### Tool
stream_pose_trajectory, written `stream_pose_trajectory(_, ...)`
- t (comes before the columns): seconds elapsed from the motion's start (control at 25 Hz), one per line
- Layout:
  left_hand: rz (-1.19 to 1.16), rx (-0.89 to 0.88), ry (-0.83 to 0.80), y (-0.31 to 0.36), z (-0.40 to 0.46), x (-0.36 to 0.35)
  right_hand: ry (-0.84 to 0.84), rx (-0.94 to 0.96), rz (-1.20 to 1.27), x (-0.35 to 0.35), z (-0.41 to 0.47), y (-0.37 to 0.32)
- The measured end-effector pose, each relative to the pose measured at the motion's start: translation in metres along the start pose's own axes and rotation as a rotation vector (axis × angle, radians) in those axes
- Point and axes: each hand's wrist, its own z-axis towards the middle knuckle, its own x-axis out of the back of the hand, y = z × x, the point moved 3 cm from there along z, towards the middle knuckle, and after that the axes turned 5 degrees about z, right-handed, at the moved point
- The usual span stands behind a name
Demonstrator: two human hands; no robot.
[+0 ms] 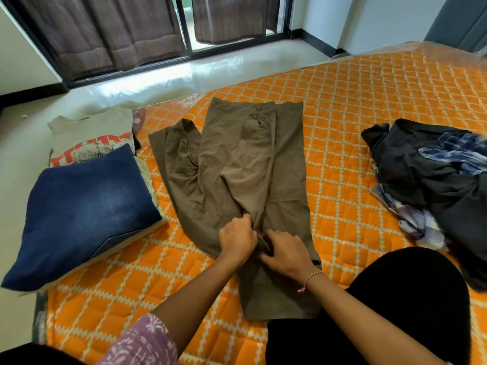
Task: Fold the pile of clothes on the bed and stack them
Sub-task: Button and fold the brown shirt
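Observation:
Olive-brown trousers (pixel 237 164) lie spread on the orange quilted bed (pixel 342 106), waist end far, legs toward me. My left hand (pixel 237 238) grips a bunch of the cloth near the crotch seam. My right hand (pixel 287 252) lies just beside it, fingers curled into the same fold of fabric. To the left sits a stack of folded clothes: dark blue jeans (pixel 84 209) on top, a beige printed T-shirt (pixel 92 135) behind them. On the right lies an unfolded pile (pixel 432 180) of black cloth and blue checked garments.
The bed's left edge runs beside the folded stack, with pale floor (pixel 158 83) beyond. Brown curtains (pixel 110 30) hang over a glass door at the back. My black-clad knee (pixel 395 299) rests on the bed at lower right.

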Motion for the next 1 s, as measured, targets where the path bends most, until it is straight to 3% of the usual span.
stream_pose_trajectory(0.12, -0.083, 0.046, 0.022, -0.003, 0.001, -0.005, -0.048, 0.082, -0.074, 0.000, -0.007, -0.006)
stream_pose_trajectory(0.28, 0.356, -0.346, -0.142, 0.010, -0.003, -0.015, -0.329, -0.079, 0.032, 0.015, 0.014, -0.001)
stream_pose_trajectory(0.36, 0.298, -0.416, -0.272, 0.007, 0.009, -0.006, -0.101, -0.224, 0.257, 0.035, 0.038, 0.007)
stream_pose_trajectory(0.44, 0.031, -0.272, -0.285, -0.006, 0.030, 0.006, 0.194, -0.377, 0.375, 0.046, 0.066, 0.010)
stream_pose_trajectory(0.56, -0.404, 0.163, 0.079, -0.033, 0.070, 0.024, 0.291, -0.520, 0.478, 0.040, 0.105, 0.007)
stream_pose_trajectory(0.6, -0.502, 0.284, 0.119, -0.040, 0.083, 0.024, 0.303, -0.541, 0.501, 0.038, 0.116, 0.005)
stream_pose_trajectory(0.72, -0.769, 0.539, 0.046, -0.049, 0.116, 0.006, 0.329, -0.558, 0.643, 0.039, 0.137, 0.010)
stream_pose_trajectory(0.84, -1.049, 0.649, 0.009, -0.046, 0.135, -0.004, 0.402, -0.685, 0.823, 0.042, 0.130, 0.034)
stream_pose_trajectory(0.92, -1.360, 0.722, -0.092, -0.040, 0.145, 0.001, 0.350, -0.695, 0.768, 0.052, 0.130, 0.046)
stream_pose_trajectory(1.0, -1.389, 0.700, -0.157, -0.043, 0.163, 0.005, 0.403, -0.632, 0.577, 0.077, 0.150, 0.050)
